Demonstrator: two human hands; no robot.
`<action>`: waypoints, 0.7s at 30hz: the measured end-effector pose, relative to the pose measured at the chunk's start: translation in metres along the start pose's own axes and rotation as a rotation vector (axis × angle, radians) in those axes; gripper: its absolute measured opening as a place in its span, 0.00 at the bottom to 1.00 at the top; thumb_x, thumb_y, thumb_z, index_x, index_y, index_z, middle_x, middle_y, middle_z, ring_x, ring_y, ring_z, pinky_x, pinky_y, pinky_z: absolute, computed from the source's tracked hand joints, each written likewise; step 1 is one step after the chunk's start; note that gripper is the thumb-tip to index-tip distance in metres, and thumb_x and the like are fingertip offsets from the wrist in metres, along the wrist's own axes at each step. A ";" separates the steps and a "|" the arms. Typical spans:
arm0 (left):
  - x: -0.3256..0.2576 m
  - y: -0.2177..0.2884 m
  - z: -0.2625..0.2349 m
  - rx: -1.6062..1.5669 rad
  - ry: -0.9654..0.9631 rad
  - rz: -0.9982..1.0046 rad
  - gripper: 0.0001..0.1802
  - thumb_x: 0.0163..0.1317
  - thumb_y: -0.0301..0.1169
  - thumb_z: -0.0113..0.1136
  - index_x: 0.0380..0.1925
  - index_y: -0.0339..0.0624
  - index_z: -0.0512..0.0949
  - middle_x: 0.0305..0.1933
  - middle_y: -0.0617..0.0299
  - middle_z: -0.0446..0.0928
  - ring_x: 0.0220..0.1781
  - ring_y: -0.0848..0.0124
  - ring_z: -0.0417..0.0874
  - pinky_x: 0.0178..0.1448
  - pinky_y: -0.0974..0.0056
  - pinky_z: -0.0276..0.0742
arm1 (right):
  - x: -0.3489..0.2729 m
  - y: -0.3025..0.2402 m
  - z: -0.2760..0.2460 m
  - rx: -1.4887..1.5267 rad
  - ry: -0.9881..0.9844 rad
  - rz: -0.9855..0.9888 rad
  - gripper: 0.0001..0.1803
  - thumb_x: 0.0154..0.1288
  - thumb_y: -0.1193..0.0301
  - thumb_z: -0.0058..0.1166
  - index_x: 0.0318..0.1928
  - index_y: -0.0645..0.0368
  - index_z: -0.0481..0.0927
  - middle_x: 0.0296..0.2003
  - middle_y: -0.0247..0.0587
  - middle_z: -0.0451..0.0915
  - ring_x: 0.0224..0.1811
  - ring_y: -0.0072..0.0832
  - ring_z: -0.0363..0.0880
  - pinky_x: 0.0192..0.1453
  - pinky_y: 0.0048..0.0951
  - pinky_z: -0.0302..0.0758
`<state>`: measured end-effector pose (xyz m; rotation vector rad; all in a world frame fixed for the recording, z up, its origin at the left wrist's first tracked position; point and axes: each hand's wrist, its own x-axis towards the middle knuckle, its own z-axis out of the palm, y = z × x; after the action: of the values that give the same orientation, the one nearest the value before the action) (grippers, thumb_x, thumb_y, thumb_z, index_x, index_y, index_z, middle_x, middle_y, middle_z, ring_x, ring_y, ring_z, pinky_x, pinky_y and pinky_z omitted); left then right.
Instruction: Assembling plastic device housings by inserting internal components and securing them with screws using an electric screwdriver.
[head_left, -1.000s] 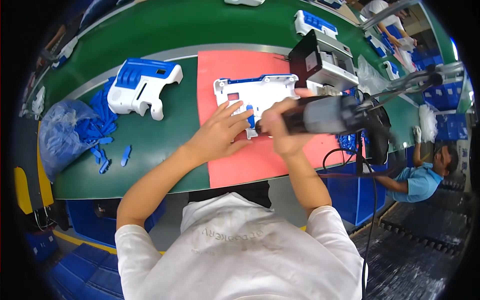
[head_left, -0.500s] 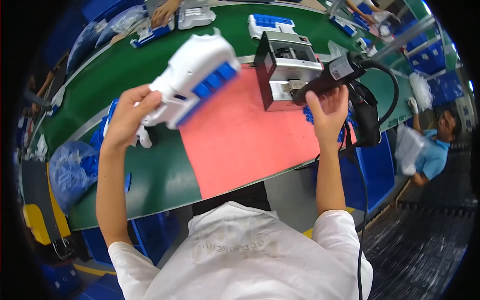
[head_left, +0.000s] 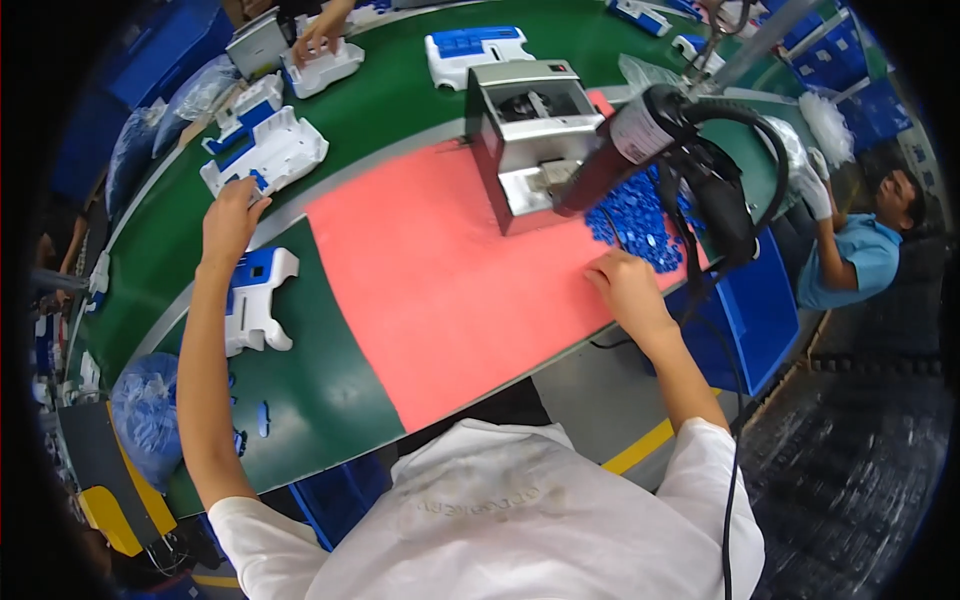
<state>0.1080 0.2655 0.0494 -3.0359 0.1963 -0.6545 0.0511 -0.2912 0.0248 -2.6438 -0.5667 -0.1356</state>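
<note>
White-and-blue housing (head_left: 265, 155) is touched by the released left hand (head_left: 232, 215) on the green belt (head_left: 400, 100); the right hand (head_left: 625, 285), loosely curled, reaches blue parts (head_left: 640, 215); the pink mat (head_left: 440, 280) awaits another housing.

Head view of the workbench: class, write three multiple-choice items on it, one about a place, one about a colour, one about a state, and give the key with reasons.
1. Where is the left hand?
A. at the white and blue housing on the green belt
B. on the pink mat
C. on the grey metal box

2. What colour are the small loose parts beside the right hand?
A. yellow
B. blue
C. white

3. What does the right hand grip?
A. the hanging power screwdriver
B. a plastic bag
C. nothing; it rests on the mat

Key: 1 A, its fingers touch the white and blue housing on the green belt. 2 B, the small loose parts are blue. 3 C, it lies on the pink mat, while the power screwdriver hangs untouched.
</note>
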 end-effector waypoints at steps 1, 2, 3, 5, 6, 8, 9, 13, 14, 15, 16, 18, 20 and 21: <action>-0.001 -0.009 0.005 0.023 0.000 0.018 0.20 0.56 0.38 0.66 0.47 0.41 0.77 0.44 0.51 0.80 0.46 0.52 0.81 0.46 0.53 0.78 | 0.000 -0.001 0.002 -0.069 -0.027 0.002 0.05 0.57 0.76 0.60 0.32 0.66 0.82 0.31 0.50 0.81 0.34 0.50 0.81 0.39 0.42 0.77; 0.000 -0.011 0.008 0.041 0.021 0.033 0.21 0.56 0.38 0.66 0.47 0.41 0.77 0.45 0.50 0.80 0.46 0.51 0.81 0.47 0.53 0.78 | -0.003 -0.004 0.002 -0.073 0.036 -0.064 0.05 0.58 0.75 0.57 0.29 0.64 0.80 0.28 0.53 0.79 0.32 0.50 0.81 0.36 0.44 0.77; 0.001 -0.012 0.012 0.034 0.013 0.003 0.20 0.55 0.37 0.67 0.45 0.42 0.77 0.44 0.50 0.80 0.46 0.52 0.81 0.47 0.53 0.78 | -0.004 -0.006 0.003 -0.097 0.028 -0.040 0.04 0.58 0.76 0.55 0.30 0.64 0.80 0.28 0.53 0.79 0.32 0.50 0.81 0.36 0.45 0.78; 0.003 -0.012 0.018 0.028 -0.040 -0.020 0.17 0.55 0.36 0.67 0.43 0.42 0.78 0.43 0.50 0.80 0.46 0.52 0.81 0.47 0.52 0.78 | -0.005 -0.005 0.001 -0.141 -0.004 0.008 0.04 0.57 0.77 0.55 0.32 0.65 0.79 0.29 0.54 0.78 0.32 0.52 0.81 0.36 0.46 0.78; 0.004 -0.008 0.017 0.048 -0.071 -0.042 0.17 0.55 0.36 0.67 0.42 0.42 0.78 0.42 0.50 0.80 0.46 0.51 0.81 0.47 0.52 0.78 | -0.001 -0.005 0.001 -0.137 -0.001 0.002 0.04 0.57 0.77 0.55 0.32 0.65 0.79 0.29 0.54 0.78 0.32 0.52 0.81 0.36 0.46 0.78; -0.001 -0.020 0.023 0.036 -0.085 -0.136 0.16 0.56 0.37 0.67 0.41 0.41 0.78 0.44 0.49 0.80 0.48 0.50 0.81 0.49 0.51 0.78 | 0.001 -0.005 -0.001 -0.104 -0.032 0.016 0.04 0.55 0.77 0.56 0.31 0.65 0.78 0.29 0.55 0.79 0.32 0.51 0.81 0.36 0.46 0.78; -0.006 -0.032 0.025 0.027 -0.071 -0.157 0.17 0.57 0.38 0.66 0.41 0.40 0.78 0.44 0.48 0.80 0.48 0.50 0.81 0.50 0.51 0.78 | 0.007 -0.008 0.001 -0.058 -0.002 -0.002 0.06 0.53 0.77 0.57 0.33 0.65 0.79 0.30 0.54 0.79 0.32 0.50 0.81 0.37 0.45 0.78; -0.009 -0.038 -0.004 0.077 -0.137 -0.152 0.28 0.56 0.39 0.67 0.55 0.39 0.74 0.57 0.46 0.75 0.60 0.49 0.73 0.60 0.49 0.73 | 0.018 -0.036 0.009 0.091 0.034 -0.093 0.09 0.53 0.77 0.59 0.36 0.65 0.82 0.30 0.49 0.81 0.30 0.42 0.82 0.36 0.36 0.79; -0.006 -0.027 -0.011 0.089 -0.102 -0.180 0.30 0.56 0.39 0.67 0.57 0.39 0.72 0.59 0.46 0.73 0.62 0.48 0.71 0.61 0.48 0.72 | 0.019 -0.038 0.012 0.113 0.006 -0.105 0.09 0.53 0.77 0.59 0.36 0.65 0.82 0.30 0.49 0.81 0.30 0.43 0.82 0.37 0.36 0.79; -0.002 -0.016 -0.012 0.074 -0.005 -0.147 0.32 0.56 0.39 0.67 0.59 0.39 0.70 0.62 0.46 0.70 0.64 0.46 0.68 0.63 0.47 0.69 | 0.018 -0.037 0.017 0.085 -0.038 -0.094 0.08 0.54 0.77 0.58 0.36 0.65 0.83 0.30 0.50 0.81 0.30 0.44 0.82 0.37 0.38 0.79; 0.003 0.003 -0.022 0.022 0.070 -0.088 0.32 0.56 0.38 0.67 0.59 0.39 0.70 0.61 0.45 0.71 0.64 0.46 0.68 0.64 0.48 0.68 | 0.017 -0.038 0.017 0.075 -0.035 -0.083 0.08 0.54 0.77 0.58 0.36 0.65 0.83 0.30 0.50 0.81 0.30 0.44 0.82 0.37 0.38 0.79; 0.009 0.048 -0.040 -0.097 0.192 0.008 0.32 0.57 0.38 0.67 0.60 0.39 0.70 0.61 0.43 0.70 0.65 0.46 0.68 0.67 0.50 0.65 | 0.014 -0.040 0.016 0.005 -0.043 -0.046 0.07 0.53 0.75 0.56 0.32 0.64 0.82 0.28 0.52 0.79 0.30 0.50 0.81 0.37 0.46 0.79; 0.010 0.089 -0.046 -0.168 0.216 0.066 0.32 0.56 0.36 0.67 0.60 0.39 0.69 0.62 0.43 0.69 0.66 0.46 0.67 0.68 0.50 0.63 | 0.010 -0.039 0.016 -0.006 -0.045 -0.026 0.06 0.53 0.75 0.56 0.31 0.64 0.82 0.28 0.52 0.79 0.30 0.50 0.81 0.37 0.46 0.79; 0.011 0.111 -0.050 -0.210 0.190 0.085 0.33 0.54 0.34 0.68 0.60 0.40 0.69 0.63 0.43 0.68 0.67 0.45 0.65 0.70 0.50 0.61 | 0.008 -0.037 0.016 -0.011 -0.046 -0.004 0.06 0.53 0.75 0.56 0.31 0.64 0.82 0.27 0.53 0.79 0.30 0.50 0.81 0.36 0.46 0.79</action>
<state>0.0842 0.1538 0.0937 -3.1357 0.4229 -0.9744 0.0435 -0.2506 0.0268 -2.6622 -0.5879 -0.0795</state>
